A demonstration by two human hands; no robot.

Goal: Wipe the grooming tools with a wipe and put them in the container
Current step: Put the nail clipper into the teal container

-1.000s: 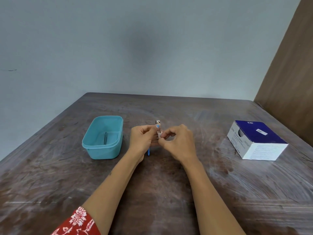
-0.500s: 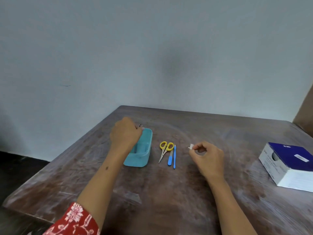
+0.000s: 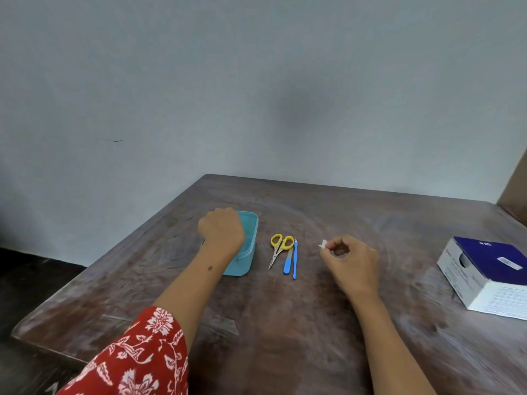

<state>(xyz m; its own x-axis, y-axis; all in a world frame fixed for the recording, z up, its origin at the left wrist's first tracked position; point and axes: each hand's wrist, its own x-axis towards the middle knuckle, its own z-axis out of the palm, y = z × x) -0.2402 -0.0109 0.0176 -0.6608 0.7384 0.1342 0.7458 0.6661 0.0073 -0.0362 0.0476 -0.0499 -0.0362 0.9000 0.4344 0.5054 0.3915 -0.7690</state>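
A teal plastic container (image 3: 250, 249) stands left of centre on the wooden table (image 3: 285, 323). My left hand (image 3: 222, 232) hovers over its open top, knuckles toward me; its fingers point down into the box and are hidden. To the right of the container lie yellow-handled scissors (image 3: 281, 246), a blue-handled nail file (image 3: 288, 262) and a thin blue stick tool (image 3: 295, 260), side by side. Further right, my right hand (image 3: 350, 260) pinches a small crumpled white wipe (image 3: 323, 244) between thumb and fingertips, just above the table.
A blue and white cardboard box (image 3: 484, 277) sits near the table's right side. The table's left edge (image 3: 108, 266) drops to a dark floor. A pale wall stands behind the far edge.
My left hand left the right hand at the table's middle and carried a small tool left over the container. My right hand kept the wipe. The camera swung left.
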